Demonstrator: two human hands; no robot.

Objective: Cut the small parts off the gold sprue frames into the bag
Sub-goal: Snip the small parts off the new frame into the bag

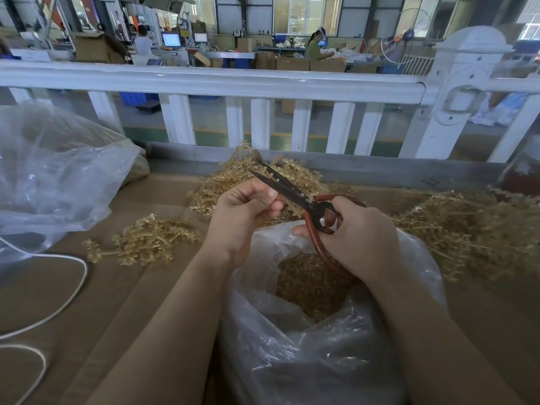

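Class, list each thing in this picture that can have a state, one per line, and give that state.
Red-handled black scissors: blades slightly open around a gold plastic sprue frame.
Clear plastic bag in front: mouth open, gold cut parts inside.
Left hand: pinching the frame.
Right hand: gripping the scissor handles.
Clear plastic bag at left: crumpled, lying on the cardboard.

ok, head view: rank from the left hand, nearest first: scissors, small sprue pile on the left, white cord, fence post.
1. scissors: blades just right of the left hand.
2. small sprue pile: on the cardboard, lower left.
3. white cord: far left edge.
4. fence post: far upper right.
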